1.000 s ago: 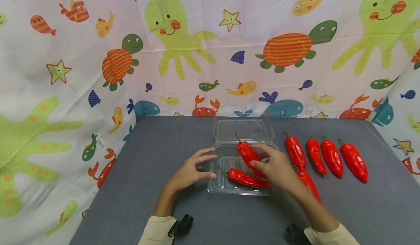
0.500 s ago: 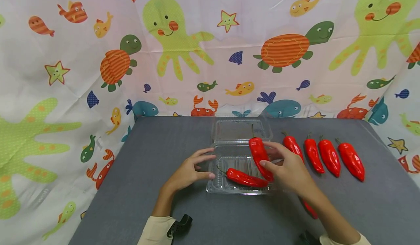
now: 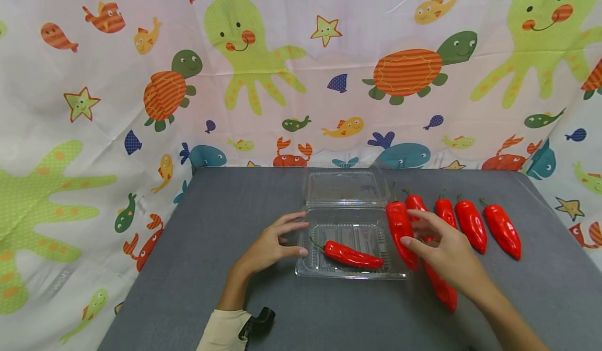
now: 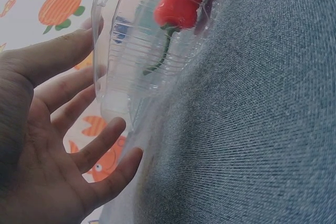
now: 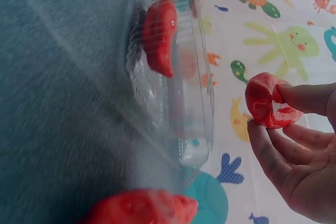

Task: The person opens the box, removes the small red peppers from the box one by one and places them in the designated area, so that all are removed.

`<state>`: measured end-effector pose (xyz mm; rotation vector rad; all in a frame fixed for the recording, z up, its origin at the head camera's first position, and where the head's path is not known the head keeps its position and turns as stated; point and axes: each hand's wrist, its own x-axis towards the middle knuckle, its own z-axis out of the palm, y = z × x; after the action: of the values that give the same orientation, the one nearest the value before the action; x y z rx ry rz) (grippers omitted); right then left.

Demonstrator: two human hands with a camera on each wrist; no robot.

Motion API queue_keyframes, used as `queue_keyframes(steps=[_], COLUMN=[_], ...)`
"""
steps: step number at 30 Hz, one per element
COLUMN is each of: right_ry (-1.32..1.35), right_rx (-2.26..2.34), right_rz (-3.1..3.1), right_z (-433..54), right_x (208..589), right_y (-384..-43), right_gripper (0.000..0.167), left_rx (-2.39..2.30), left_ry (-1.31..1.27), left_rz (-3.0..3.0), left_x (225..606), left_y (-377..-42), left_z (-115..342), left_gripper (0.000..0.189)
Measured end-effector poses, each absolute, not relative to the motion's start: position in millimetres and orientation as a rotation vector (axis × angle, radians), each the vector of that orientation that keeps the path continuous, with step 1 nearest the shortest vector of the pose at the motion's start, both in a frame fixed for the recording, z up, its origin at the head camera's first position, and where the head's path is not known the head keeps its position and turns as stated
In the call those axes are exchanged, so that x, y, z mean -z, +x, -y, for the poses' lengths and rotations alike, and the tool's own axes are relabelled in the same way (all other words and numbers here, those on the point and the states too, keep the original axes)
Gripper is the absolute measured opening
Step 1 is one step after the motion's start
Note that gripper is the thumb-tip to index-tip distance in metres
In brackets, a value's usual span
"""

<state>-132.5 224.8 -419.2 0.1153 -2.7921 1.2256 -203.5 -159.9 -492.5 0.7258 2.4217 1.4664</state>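
Note:
A glossy red pepper (image 3: 401, 231) with a thin stem is pinched between the thumb and fingers of my right hand (image 3: 439, 244), raised over the right edge of a clear plastic clamshell box (image 3: 308, 270). In the right wrist view that pepper (image 5: 261, 100) appears end-on, held above the level of the box wall. Another red pepper (image 3: 352, 255) lies inside the box, its green stem pointing left. My left hand (image 3: 275, 244) has its fingers spread, with the fingertips right at the box's left rim. The left wrist view shows the box wall (image 4: 123, 30) beside those fingers.
Right of the box, several red peppers (image 3: 472, 226) lie on the grey table (image 3: 235, 194). One pepper (image 3: 442, 288) sits nearer the front, partly behind my right hand. The box lid (image 3: 345, 186) stands open at the back. A sea-animal printed cloth (image 3: 282, 69) hangs behind the table.
My right hand has carried its pepper rightward, from over the middle of the box to its right edge. My left hand and the pepper in the box have stayed in place.

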Motion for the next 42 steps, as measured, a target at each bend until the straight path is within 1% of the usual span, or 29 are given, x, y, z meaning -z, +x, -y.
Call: queue_keyframes(steps=[8, 15, 22, 29, 42], right_ry=[0.002, -0.059, -0.156, -0.262, -0.354], right_rx=[-1.294, -1.267, -1.278, -1.265, -1.209], right_rz=[2.842, 2.849, 2.896, 2.929, 3.001], right_z=[-246.6, -262.9, -281.4, -300.5, -326.7], right_x=[426.3, 434.3, 442.7, 451.7, 462.7], right_y=[-122.0, -116.1, -109.5, -106.9, -107.5], right_gripper=[0.072, 0.071, 0.074, 0.079, 0.079], left_rx=[-1.465, -1.467, -1.472, -1.482, -1.473], left_ry=[0.718, 0.708, 0.722, 0.731, 0.745], left_rz=[-2.418, -2.419, -2.419, -2.408, -2.421], left_x=[492.9, 492.4, 492.3, 492.9, 492.5], left_y=[-203.9, -202.8, -203.3, -203.4, -203.2], left_z=[160.5, 160.1, 160.2, 161.0, 161.1], left_gripper=[0.065, 0.063, 0.064, 0.063, 0.063])
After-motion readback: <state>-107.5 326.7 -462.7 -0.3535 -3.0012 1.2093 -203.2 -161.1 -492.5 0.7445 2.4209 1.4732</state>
